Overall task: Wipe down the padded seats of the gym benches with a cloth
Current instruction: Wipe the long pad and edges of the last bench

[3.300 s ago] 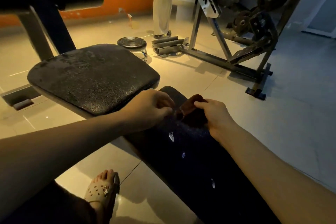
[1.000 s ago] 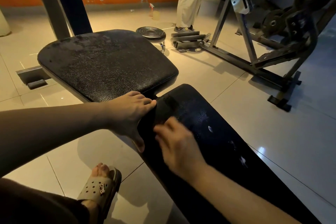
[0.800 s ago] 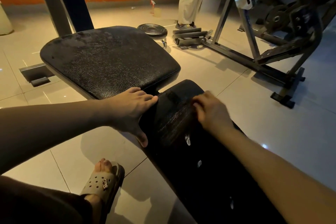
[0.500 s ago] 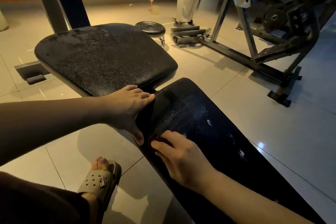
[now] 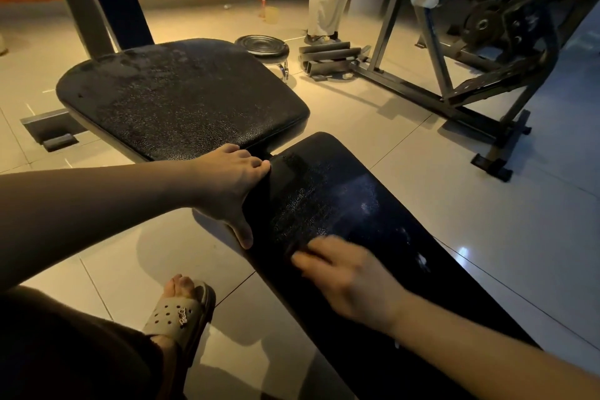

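Right grip (image 5: pixel 350 282) on streaked pad (image 5: pixel 341 191) | left grip (image 5: pixel 227 182) at edge | tiled floor (image 5: pixel 454 204)

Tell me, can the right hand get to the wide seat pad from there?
Probably yes. The right hand is on the long pad, and the wide seat pad starts just past its far end, bare on top. Only the left hand, resting where the pads meet, lies near the path.
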A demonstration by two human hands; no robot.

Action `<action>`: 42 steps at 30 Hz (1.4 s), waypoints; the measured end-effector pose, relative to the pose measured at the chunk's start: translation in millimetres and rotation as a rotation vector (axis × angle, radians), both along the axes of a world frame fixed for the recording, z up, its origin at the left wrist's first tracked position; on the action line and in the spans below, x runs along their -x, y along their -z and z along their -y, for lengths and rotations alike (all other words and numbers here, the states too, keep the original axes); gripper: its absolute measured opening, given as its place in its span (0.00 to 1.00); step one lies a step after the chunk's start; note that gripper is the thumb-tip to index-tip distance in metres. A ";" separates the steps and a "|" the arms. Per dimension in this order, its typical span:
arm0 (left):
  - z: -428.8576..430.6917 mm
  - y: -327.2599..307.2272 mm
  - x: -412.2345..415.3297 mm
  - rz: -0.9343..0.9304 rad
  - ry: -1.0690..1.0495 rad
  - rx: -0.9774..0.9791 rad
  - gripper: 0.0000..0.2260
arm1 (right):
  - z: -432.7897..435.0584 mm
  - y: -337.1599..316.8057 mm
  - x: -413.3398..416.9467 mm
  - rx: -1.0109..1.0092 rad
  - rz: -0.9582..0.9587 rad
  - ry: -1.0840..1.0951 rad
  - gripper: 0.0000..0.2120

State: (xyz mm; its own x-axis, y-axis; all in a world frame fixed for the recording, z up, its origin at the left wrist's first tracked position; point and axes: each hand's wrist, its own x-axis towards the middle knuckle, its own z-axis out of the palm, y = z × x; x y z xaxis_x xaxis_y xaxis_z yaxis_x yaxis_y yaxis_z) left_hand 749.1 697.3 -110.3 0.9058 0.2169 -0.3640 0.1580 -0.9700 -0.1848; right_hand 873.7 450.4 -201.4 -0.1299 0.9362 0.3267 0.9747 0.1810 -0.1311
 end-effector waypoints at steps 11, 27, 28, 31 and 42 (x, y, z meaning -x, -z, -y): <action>3.3 -1.6 0.7 -0.004 -0.019 -0.007 0.61 | -11.0 1.1 34.5 -0.063 -0.152 0.157 0.13; 3.1 0.5 6.0 0.019 -0.051 0.044 0.60 | -17.1 -2.2 30.7 -0.041 -0.122 0.098 0.15; 1.7 0.6 6.6 0.024 -0.055 0.055 0.60 | -18.9 -5.2 26.2 -0.026 -0.056 0.003 0.15; -3.4 3.6 7.7 0.054 -0.035 0.060 0.61 | -31.4 -5.9 -26.6 -0.120 -0.057 0.163 0.13; -10.0 9.7 9.4 0.092 -0.034 0.101 0.61 | -39.4 -10.8 26.1 -0.011 -0.006 -0.020 0.14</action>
State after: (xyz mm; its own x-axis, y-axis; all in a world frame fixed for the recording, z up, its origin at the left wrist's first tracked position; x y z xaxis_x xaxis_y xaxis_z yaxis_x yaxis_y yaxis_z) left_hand 739.7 707.3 -120.0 0.9293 0.2142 -0.3008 0.2026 -0.9768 -0.0697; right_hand 847.6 489.7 -190.7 -0.1461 0.9298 0.3377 0.9702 0.2015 -0.1349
